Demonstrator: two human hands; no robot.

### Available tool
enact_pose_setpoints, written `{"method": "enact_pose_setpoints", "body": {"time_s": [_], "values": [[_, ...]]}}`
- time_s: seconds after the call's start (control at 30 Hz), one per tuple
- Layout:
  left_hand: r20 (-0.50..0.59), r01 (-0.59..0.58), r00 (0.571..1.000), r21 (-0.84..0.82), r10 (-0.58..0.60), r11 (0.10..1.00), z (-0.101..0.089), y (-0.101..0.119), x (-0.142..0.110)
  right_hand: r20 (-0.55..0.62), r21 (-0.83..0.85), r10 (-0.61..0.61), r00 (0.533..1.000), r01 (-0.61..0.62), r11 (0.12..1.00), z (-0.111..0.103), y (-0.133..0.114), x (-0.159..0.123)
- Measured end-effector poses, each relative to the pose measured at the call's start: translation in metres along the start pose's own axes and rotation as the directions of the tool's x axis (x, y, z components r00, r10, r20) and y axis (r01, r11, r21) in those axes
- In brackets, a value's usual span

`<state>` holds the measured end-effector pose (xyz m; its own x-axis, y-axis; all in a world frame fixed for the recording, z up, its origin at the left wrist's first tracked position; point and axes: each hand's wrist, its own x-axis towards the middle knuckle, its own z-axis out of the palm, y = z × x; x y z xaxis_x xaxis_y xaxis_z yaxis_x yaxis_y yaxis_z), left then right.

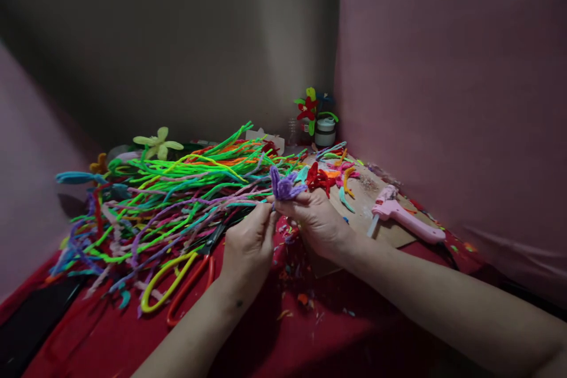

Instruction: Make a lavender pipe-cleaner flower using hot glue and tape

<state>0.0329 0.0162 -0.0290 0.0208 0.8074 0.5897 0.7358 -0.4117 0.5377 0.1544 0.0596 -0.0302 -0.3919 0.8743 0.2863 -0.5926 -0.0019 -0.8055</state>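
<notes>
A purple pipe cleaner flower [286, 185] stands up from my fingers near the middle of the view. My right hand [316, 218] pinches it at its base. Just to the left, my left hand [252, 236] is closed with thumb and forefinger together below the flower, close to the right fingertips; what lies in that pinch is mostly hidden. Beside my left hand, scissors [170, 283] with one yellow and one red handle lie on the table, their blades partly under a big heap of coloured pipe cleaners [177, 201].
A pink glue gun [403, 212] rests on a brown board [354, 159] at right, near red flower pieces [319, 179]. Behind stand a lidded jar [325, 132] and finished flowers [307, 108]. A dark flat object [39, 313] lies on the red cloth [266, 336], which is littered with scraps.
</notes>
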Motion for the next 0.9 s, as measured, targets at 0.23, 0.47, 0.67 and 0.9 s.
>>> {"method": "enact_pose_setpoints", "body": {"time_s": [0.23, 0.47, 0.67, 0.9], "values": [[0.174, 0.329, 0.944, -0.432, -0.281, 0.840, -0.009, 0.008, 0.006, 0.068, -0.214, -0.039, 0.997, 0.053, 0.975, -0.004, -0.009, -0.002], [0.469, 0.569, 0.822, -0.705, -0.323, 0.424, -0.015, 0.015, 0.009, 0.111, -0.150, 0.004, 0.994, 0.013, 0.989, -0.008, -0.010, -0.001], [0.690, 0.698, 0.716, -0.712, -0.104, 0.080, -0.017, 0.011, 0.008, 0.224, -0.014, 0.124, 0.967, -0.124, 0.992, -0.007, -0.013, -0.003], [0.277, 0.355, 0.926, -0.412, -0.256, 0.839, -0.007, 0.010, 0.007, 0.040, -0.036, 0.083, 0.996, -0.082, 0.996, -0.007, -0.005, 0.000]]}}
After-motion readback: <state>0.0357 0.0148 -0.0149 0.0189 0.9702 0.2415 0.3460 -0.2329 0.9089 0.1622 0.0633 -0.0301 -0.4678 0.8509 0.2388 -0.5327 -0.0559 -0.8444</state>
